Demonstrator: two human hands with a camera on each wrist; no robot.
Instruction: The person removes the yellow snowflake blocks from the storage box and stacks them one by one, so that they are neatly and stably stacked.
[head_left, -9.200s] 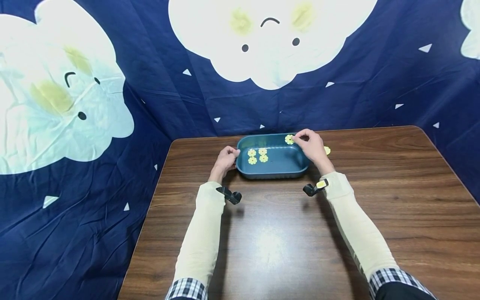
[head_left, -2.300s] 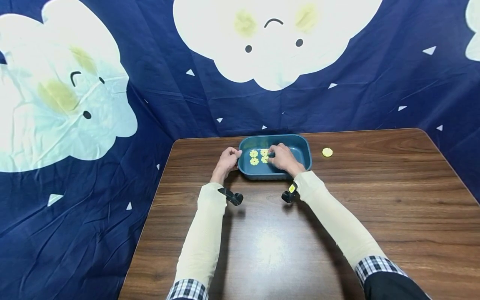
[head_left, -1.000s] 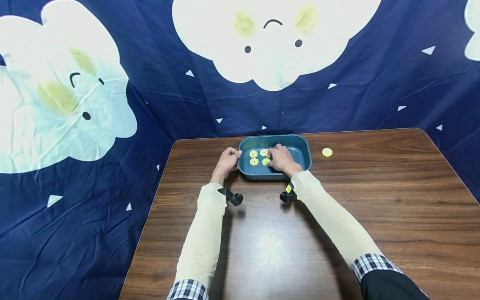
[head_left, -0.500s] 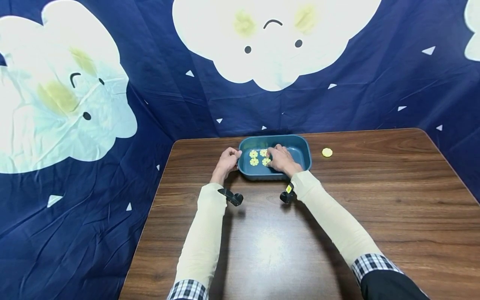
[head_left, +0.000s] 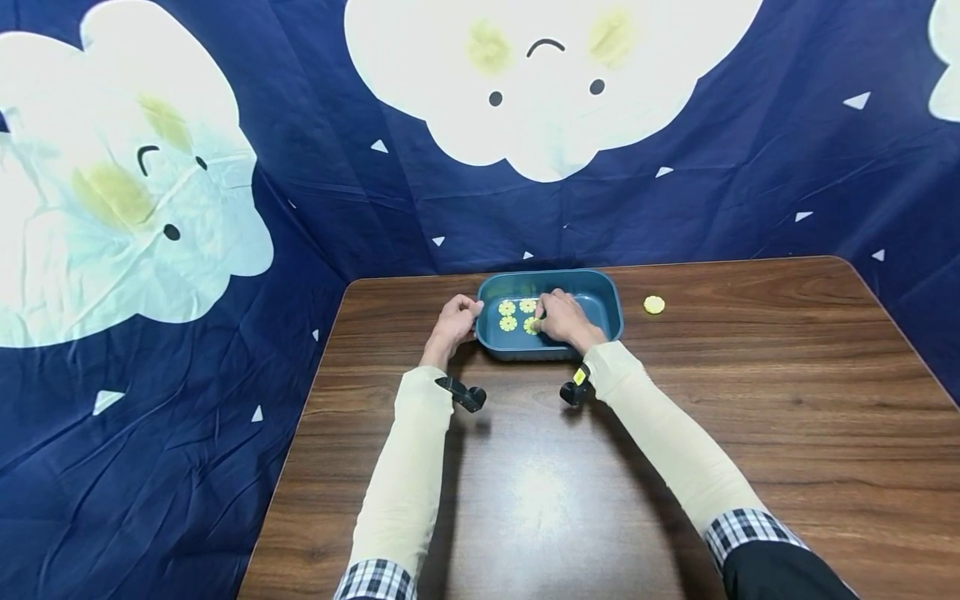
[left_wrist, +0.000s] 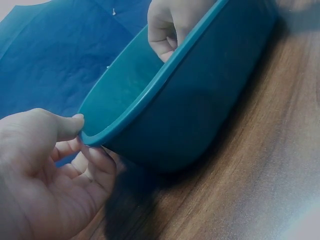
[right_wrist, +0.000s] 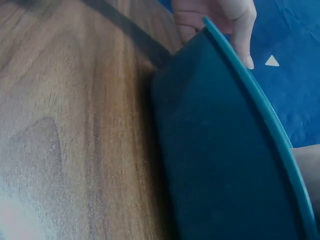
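A dark teal rectangular tub (head_left: 491, 344) stands near the table's back edge. On its floor, toward the left, lie several pale yellow flower-shaped pieces, among them a front-left piece (head_left: 508, 323) and a front-right piece (head_left: 530, 326). My left hand (head_left: 454, 320) pinches the tub's left rim, thumb on top and fingers below, as the left wrist view shows. Inside the tub, my right hand (head_left: 564, 318) reaches down with bent fingers. Its thumb touches or nearly touches the front-right piece. Whatever lies under the palm is hidden; the right wrist view shows mostly the tub's outer wall (right_wrist: 215, 140).
A round, scallop-edged yellow piece (head_left: 654, 305) lies on the brown wooden table (head_left: 750, 375) right of the tub. Behind the table hangs a dark blue cloth (head_left: 480, 208) with white clouds. Each wrist wears a small black camera.
Earlier my right hand pinched a yellow piece at the tub's back right rim; then it moved down and left into the tub. Lately its fingers shift only slightly. The left hand keeps its place.
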